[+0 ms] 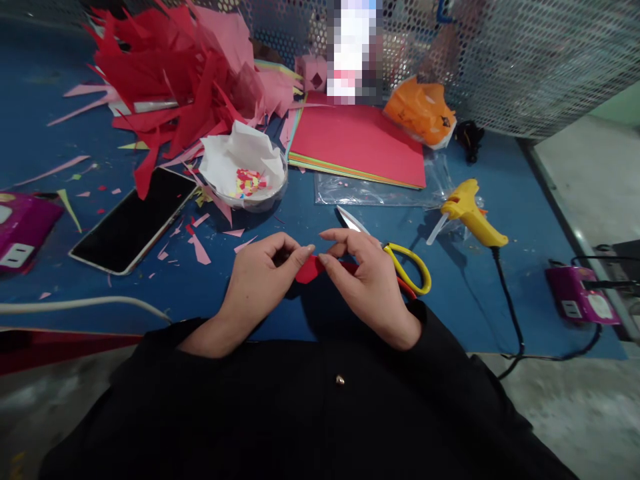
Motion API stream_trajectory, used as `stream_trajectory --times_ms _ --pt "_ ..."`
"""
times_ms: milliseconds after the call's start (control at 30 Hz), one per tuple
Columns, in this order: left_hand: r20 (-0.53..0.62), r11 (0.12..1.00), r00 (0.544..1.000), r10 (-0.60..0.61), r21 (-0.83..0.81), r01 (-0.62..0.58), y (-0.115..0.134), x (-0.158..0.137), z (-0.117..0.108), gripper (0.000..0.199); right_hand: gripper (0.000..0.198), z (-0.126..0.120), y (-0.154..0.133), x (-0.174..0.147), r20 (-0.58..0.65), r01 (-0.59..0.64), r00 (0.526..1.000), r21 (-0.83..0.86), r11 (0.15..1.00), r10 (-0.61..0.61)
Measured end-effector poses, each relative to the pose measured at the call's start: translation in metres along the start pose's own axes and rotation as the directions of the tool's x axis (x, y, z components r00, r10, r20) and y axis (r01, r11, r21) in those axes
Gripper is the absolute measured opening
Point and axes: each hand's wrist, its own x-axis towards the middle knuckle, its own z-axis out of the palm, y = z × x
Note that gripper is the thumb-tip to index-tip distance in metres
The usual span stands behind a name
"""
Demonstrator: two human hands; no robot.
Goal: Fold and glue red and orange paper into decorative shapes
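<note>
btwn phone [134, 223] & scissors [391, 251], l fingers [299, 259] pinch red paper [309, 271], r fingers [345, 235] unclear.

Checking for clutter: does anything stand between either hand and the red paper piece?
Nothing visible: the left hand and right hand are both at the red paper piece. The scissors are partly hidden by the right hand.

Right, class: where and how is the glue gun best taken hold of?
Probably by the handle, with the right hand coming from the near right side. The glue gun lies with its handle slanting right and toward the person, ending at the black cord. The white stick juts out on the left, so that end is better avoided.
</note>
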Motion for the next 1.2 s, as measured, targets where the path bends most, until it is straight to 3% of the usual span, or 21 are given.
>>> stream_trajectory --times_ms 133,400,667,1067,1200 --pt "0.043 1.000 0.999 0.003 0.005 -0.003 -0.0020 0.0009 -0.0008 0.032 0.006 0.0003 -0.0011 -0.0009 0.011 -0.004 1.000 0.001 1.000 0.004" --pt "0.110 0.981 0.990 -0.087 -0.162 0.104 0.0003 -0.0007 -0.0038 0.035 0.006 -0.0002 -0.0010 -0.0008 0.025 -0.029 0.999 0.063 0.998 0.028" --pt "0.117 0.974 0.991 -0.059 -0.210 0.083 -0.0025 -0.0003 -0.0033 0.041 0.013 -0.0003 0.0007 -0.0012 0.031 -0.037 0.999 0.096 0.995 0.034" --pt "0.060 0.966 0.993 -0.097 -0.233 0.109 -0.0029 0.0021 -0.0009 0.037 0.008 -0.0014 0.0004 -0.0016 0.029 -0.054 0.998 0.105 0.993 0.051" --pt "-0.060 0.953 0.990 -0.130 -0.283 0.108 -0.0034 0.0027 -0.0031 0.025 0.007 -0.0025 -0.0011 -0.0012 0.022 -0.062 0.998 0.130 0.990 0.060"
